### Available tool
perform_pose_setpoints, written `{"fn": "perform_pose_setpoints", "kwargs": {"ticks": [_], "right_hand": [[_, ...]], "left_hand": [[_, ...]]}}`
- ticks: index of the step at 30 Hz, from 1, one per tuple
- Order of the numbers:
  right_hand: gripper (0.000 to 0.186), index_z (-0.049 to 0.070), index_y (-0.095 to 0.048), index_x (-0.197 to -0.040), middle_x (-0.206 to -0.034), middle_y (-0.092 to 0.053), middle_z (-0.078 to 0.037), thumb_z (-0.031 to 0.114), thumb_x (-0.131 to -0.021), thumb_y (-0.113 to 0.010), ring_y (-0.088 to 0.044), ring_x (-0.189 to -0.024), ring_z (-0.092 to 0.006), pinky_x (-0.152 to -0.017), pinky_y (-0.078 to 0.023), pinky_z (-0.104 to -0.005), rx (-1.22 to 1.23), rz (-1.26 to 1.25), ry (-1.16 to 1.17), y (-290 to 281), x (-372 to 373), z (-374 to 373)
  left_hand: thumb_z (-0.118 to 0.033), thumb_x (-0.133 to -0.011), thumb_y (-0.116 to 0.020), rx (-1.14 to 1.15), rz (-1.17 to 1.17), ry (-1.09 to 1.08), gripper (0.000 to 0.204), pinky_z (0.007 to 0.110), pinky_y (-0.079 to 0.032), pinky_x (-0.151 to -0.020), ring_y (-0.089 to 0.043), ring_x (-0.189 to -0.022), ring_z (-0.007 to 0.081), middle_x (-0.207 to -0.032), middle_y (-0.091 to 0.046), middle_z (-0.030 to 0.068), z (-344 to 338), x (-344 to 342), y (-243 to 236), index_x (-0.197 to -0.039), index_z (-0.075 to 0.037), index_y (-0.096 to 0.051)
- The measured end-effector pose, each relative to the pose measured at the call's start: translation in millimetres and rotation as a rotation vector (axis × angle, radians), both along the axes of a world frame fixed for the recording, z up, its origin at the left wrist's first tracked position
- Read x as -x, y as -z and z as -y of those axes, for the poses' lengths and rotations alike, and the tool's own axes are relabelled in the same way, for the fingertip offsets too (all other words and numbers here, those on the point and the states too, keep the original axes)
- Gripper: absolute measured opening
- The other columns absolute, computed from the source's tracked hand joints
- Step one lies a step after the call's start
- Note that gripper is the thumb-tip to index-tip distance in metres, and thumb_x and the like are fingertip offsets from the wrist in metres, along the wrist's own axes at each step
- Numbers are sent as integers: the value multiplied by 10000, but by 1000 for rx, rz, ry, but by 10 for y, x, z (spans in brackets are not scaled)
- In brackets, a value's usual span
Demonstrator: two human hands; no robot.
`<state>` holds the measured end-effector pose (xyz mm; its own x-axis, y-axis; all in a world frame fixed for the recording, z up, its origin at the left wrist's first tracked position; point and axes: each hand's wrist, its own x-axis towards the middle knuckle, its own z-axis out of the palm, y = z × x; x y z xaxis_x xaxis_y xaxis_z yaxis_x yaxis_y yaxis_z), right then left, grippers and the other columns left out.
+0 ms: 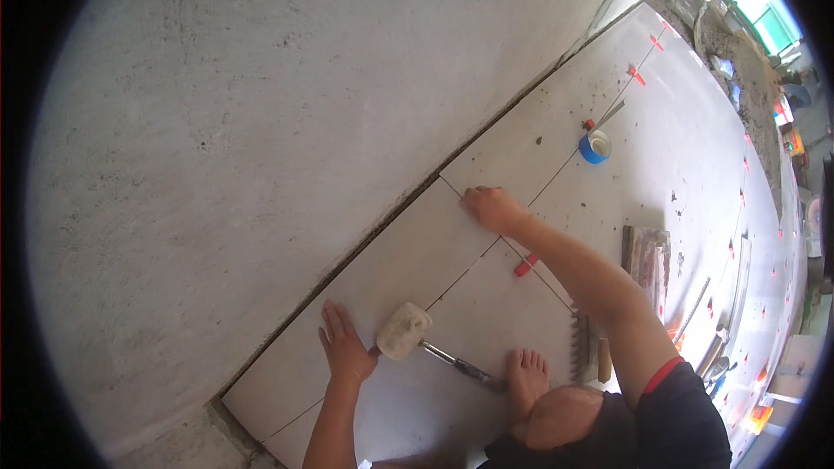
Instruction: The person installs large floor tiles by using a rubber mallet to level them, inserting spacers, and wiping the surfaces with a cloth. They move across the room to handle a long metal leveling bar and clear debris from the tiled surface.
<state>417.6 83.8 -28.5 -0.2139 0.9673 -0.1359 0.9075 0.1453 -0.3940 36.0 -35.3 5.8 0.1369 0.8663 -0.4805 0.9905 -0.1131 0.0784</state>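
White tiled floor (678, 148) meeting grey wall (261, 104), hands (346, 349) flat near edge

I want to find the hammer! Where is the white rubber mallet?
In the head view, the white rubber mallet lies low in the middle on the pale floor tiles, just right of the left hand and left of a bare foot.

A pale square floor tile (408, 252) lies flat against the grey wall at frame centre, its upper corner at a thin grout joint.

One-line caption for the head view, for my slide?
Both hands, left hand and right hand, pressed flat on a floor tile, rubber mallet between.
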Motion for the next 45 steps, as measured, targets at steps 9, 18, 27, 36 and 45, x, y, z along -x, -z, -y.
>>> {"fn": "perform_pose_setpoints", "kwargs": {"ticks": [9, 18, 27, 36, 45], "right_hand": [[531, 50, -585, -1039, -1085, -572, -131, 369, -673, -800, -560, -1064, -308, -842, -480, -428, 176, 207, 141, -318, -152, 278], [1008, 131, -396, -1379, -1372, -386, -137, 415, -540, -877, -300, -1338, -334, -1088, -259, -502, 19, 329, 103, -363, -281, 360], [1246, 164, -209, -1504, -1545, -169, -179, 521, -507, -866, -70, -1454, -356, -1138, -50, -584, 76, 259, 276, -359, -461, 423], [1295, 102, -139, -1512, -1529, -151, -236, 484, -508, -863, -73, -1436, -398, -1071, -120, -669, 165, 426, 159, -322, -222, 282], [861, 119, -358, -1434, -1493, -310, -192, 480, -739, -715, -338, -1348, -368, -979, -342, -625, -407, 542, -516, 245, -1108, 170]], "left_hand": [[-318, -679, -825, 17, 38, -10, 1136, 538, -139, -1147, -42, -1460, 363, -1560, -19, 249, 23, -2, 12, -1479, 57, -111], [-364, -705, -799, 42, 79, 56, 1055, 542, -124, -1150, -114, -1456, 328, -1562, -102, 218, -51, 277, -196, -1477, 22, -192], [-313, -746, -755, 47, 134, 285, 718, 530, -219, -1121, -332, -1353, 375, -1423, -404, 196, 572, 1476, -897, -1311, 23, -465], [-214, -791, -715, -181, 42, -824, 333, 404, -522, -810, -656, -927, 292, -1029, -661, 174, 3019, 2940, -1247, -1052, -19, -642], [-223, -843, -653, -224, 549, -1794, 260, 279, -504, -576, -637, -607, 130, -705, -672, 113, 5268, 2216, -1788, -869, 34, -682]]}}
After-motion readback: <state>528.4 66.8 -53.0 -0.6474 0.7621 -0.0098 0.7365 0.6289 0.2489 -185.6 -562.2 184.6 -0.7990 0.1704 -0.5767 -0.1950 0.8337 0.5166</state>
